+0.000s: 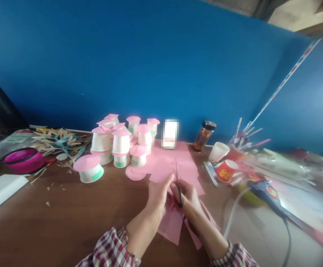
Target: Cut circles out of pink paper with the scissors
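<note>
My right hand (pixel 188 196) is wrapped round dark-handled scissors (pixel 180 194), whose blades point away from me. Close beside it, my left hand (pixel 157 196) has its thumb up and its fingers curled, partly hidden, at a folded-looking piece of pink paper (pixel 172 203). Pink paper sheets (pixel 172 224) lie under and beyond both hands. A few pink paper circles (pixel 135 174) rest to the left of the sheets. Further left stand several white paper cups (pixel 121 144) with pink paper tops, some stacked; one wide, low cup (pixel 90 174) sits in front.
Left are craft sticks (pixel 61 141), a magenta bowl (pixel 25 160) and a white box (pixel 4 191). Right are a jar (pixel 204 136), a white cup (pixel 218 152), a red cup (pixel 226 171), markers (pixel 211 174) and a corded glue gun (pixel 269 196). A blue wall (pixel 150 66) closes the back.
</note>
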The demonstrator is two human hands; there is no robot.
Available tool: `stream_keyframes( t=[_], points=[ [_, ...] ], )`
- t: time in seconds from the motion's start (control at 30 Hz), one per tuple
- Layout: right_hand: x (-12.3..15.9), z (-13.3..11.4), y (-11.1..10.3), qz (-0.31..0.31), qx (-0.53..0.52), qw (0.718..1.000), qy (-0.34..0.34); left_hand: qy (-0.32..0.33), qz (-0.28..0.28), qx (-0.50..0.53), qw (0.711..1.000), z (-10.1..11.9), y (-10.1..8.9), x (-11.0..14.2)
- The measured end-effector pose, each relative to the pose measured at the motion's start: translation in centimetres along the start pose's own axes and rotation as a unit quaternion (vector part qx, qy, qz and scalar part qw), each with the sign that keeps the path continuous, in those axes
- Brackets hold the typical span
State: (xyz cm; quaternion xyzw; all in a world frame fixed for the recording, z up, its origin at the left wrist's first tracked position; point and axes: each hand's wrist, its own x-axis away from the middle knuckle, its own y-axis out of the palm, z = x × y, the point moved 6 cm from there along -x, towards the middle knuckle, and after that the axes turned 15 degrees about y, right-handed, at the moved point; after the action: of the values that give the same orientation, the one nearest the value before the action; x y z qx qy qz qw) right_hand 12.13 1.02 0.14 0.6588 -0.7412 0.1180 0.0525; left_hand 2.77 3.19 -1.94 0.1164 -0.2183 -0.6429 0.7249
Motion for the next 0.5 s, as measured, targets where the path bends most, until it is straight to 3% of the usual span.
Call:
stream_keyframes(
  t=[0.5],
  points=[
    [0.28,-0.59,-0.23,0.021,0.024,0.999,-0.011,0.009,-0.018,0.012,1.0,0.43,0.17,0.06]
  ],
)
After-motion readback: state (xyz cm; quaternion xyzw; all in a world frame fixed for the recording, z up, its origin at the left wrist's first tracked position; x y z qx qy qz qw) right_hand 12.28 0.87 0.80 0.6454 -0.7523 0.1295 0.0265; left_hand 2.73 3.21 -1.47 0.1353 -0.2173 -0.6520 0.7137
